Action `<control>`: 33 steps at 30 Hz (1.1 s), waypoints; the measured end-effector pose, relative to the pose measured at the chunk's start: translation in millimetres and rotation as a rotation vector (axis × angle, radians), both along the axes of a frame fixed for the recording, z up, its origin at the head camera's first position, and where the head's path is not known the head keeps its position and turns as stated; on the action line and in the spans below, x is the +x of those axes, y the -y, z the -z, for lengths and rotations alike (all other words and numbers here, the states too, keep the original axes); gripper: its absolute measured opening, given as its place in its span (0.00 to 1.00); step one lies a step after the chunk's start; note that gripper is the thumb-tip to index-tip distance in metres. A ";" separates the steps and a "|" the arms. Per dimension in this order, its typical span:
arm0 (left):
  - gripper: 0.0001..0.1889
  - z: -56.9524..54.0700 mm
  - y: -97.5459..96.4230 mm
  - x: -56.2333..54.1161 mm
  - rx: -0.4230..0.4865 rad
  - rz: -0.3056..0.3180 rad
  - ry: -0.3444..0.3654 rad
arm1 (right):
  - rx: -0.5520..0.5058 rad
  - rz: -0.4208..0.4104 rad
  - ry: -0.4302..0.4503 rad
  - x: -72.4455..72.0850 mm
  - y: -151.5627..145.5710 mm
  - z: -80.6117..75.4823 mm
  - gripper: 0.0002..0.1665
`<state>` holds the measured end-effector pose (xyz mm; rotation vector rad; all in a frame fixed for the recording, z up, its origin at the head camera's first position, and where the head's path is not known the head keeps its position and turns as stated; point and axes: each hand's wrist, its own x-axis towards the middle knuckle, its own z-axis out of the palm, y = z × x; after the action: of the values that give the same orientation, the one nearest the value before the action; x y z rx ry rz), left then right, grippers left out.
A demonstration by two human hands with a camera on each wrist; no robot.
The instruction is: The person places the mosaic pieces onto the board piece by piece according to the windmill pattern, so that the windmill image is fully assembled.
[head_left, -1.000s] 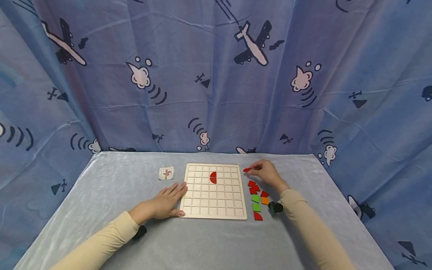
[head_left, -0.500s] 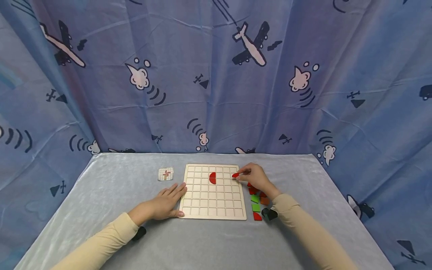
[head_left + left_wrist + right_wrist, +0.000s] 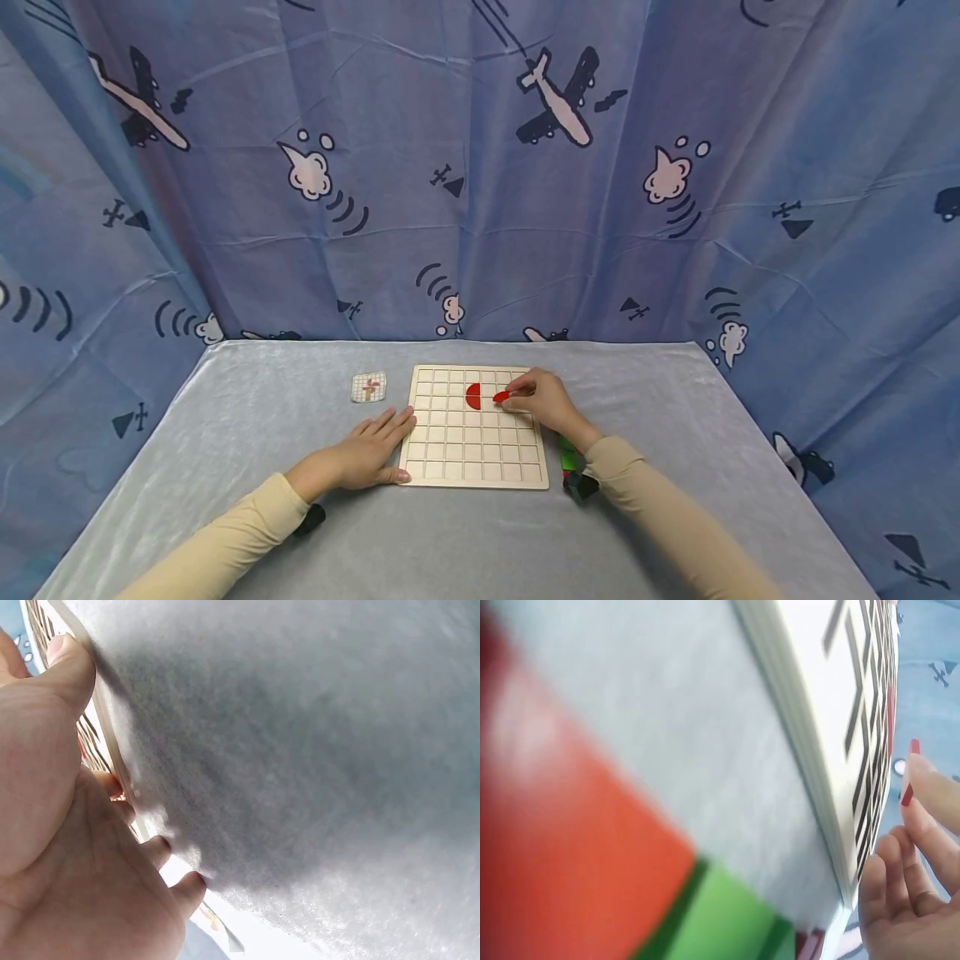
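Note:
A square wooden board (image 3: 473, 450) with a carved grid lies on the table. Two red quarter-circle pieces (image 3: 473, 396) sit side by side on its upper part, together making a half circle. My left hand (image 3: 365, 450) rests with spread fingers along the board's left edge; the left wrist view shows its thumb (image 3: 69, 671) and fingertips at that edge. My right hand (image 3: 546, 402) pinches a thin red piece (image 3: 501, 397) between thumb and fingers, over the board just right of the half circle. The right wrist view shows this red piece (image 3: 908, 796) tilted, mostly edge-on.
A small card (image 3: 368, 387) with a printed grid pattern lies left of the board. Right of the board, green pieces (image 3: 567, 446) show partly behind the right wrist's camera; an orange-red piece (image 3: 585, 847) looms close in the right wrist view. A patterned curtain (image 3: 480, 208) hangs behind the table.
My right hand has carried the red piece leftward from beside the board to over its grid, close to the half circle. The left hand has stayed at the board's edge.

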<state>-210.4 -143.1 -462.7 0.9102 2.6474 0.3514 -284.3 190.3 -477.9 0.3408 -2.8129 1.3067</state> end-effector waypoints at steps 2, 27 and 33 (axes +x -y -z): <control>0.47 1.0 0.0 -0.3 0.000 0.001 -0.003 | -0.010 0.008 0.013 1.7 4.6 -1.1 0.14; 0.47 -0.6 -0.4 0.8 0.004 -0.006 0.007 | -0.040 0.030 0.049 2.9 19.6 7.8 0.12; 0.46 -0.5 -0.4 1.0 0.007 -0.003 0.001 | -0.031 0.046 0.058 2.0 20.3 8.7 0.12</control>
<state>-209.4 -142.7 -462.2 0.9085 2.6481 0.3621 -282.4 170.0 -486.6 0.2396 -2.8253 1.3714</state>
